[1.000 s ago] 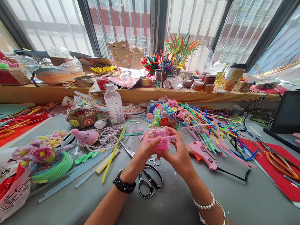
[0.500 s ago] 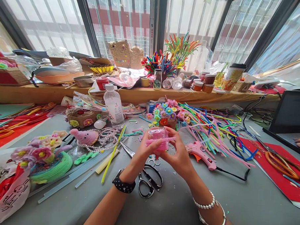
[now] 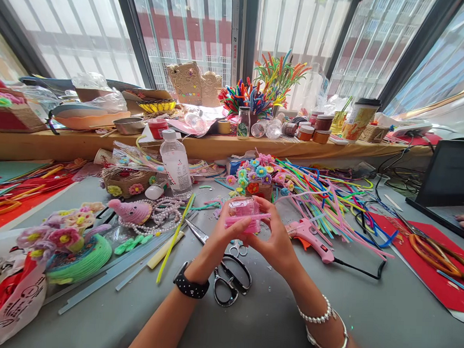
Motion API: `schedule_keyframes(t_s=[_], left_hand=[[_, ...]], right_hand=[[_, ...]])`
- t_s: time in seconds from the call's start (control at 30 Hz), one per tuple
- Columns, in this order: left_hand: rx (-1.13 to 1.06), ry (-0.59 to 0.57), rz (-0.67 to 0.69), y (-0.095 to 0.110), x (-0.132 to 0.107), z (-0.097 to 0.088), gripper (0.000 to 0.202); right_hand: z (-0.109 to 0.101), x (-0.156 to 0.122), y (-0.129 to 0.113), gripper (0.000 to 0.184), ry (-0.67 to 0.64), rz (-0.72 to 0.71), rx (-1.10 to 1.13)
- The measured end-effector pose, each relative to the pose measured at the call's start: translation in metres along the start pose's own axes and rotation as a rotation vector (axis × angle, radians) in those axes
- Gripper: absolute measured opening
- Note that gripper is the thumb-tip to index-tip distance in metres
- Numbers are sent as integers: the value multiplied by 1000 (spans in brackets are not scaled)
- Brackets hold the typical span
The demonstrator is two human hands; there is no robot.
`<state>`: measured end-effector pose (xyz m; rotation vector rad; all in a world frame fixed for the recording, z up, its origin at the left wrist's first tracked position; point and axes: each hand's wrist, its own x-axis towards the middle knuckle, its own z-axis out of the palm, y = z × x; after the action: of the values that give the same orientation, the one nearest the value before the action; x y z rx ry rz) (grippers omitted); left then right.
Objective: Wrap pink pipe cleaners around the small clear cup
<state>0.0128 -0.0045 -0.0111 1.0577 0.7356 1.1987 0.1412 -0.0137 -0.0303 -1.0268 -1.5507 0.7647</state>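
Bright daylight from the windows (image 3: 192, 34), sharp, wide-angle bowing at edges.

I can't read any lettering: the label on the clear bottle (image 3: 176, 164) and the print on the bag (image 3: 13, 300) near left are too blurred.

Black-handled steel scissors (image 3: 227, 276) lying on the grey table (image 3: 383, 324), near a pink plastic hot-glue gun (image 3: 309, 237) with a black cord trailing right. Spread of multicoloured pipe-cleaner stems (image 3: 331, 196) beyond the gun, beside a small woven basket of fuzzy flowers (image 3: 257, 177). Clear plastic water bottle with white cap (image 3: 175, 164) standing upright at centre left, just beside a wicker basket (image 3: 126, 182). Pink crocheted elephant (image 3: 132, 210) touching a string of white pearl beads (image 3: 164, 212). Green coiled-rope basket filled with pink flowers (image 3: 78, 252) at far left. Tall paper coffee cup with dark lid (image 3: 360, 119) on the wooden window ledge (image 3: 64, 141). Dark tablet (image 3: 450, 178) propped at right.
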Motion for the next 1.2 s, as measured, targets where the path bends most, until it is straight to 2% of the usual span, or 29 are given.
schedule_keyframes(t_s=[0.5, 0.67, 0.73, 0.83, 0.87, 0.97, 1.03, 1.1, 1.2], left_hand=[[-20, 35, 26, 3, -3, 8, 52], [-20, 66, 34, 9, 2, -6, 48], [-78, 134, 99, 15, 4, -15, 43], [-156, 226, 175, 22, 7, -25, 39], [-167, 246, 189, 23, 7, -26, 40], [-173, 280, 204, 21, 7, -25, 44], [-173, 296, 207, 18, 8, -24, 45], [-163, 314, 221, 16, 8, -23, 44], [-147, 326, 221, 16, 8, -23, 45]], right_hand=[[1, 0, 0, 66, 3, -25, -81], [-6, 3, 3, 83, -91, 13, -131], [-10, 5, 2, 69, -110, 54, -212], [-8, 0, -4, 24, -294, 115, -369], [-5, -3, -7, 20, -400, 137, -425], [14, -15, -18, 15, -657, 193, -628], [30, -21, -26, 17, -689, 181, -761], [43, -24, -32, 23, -699, 231, -848], [52, -21, -32, 30, -731, 237, -890]])
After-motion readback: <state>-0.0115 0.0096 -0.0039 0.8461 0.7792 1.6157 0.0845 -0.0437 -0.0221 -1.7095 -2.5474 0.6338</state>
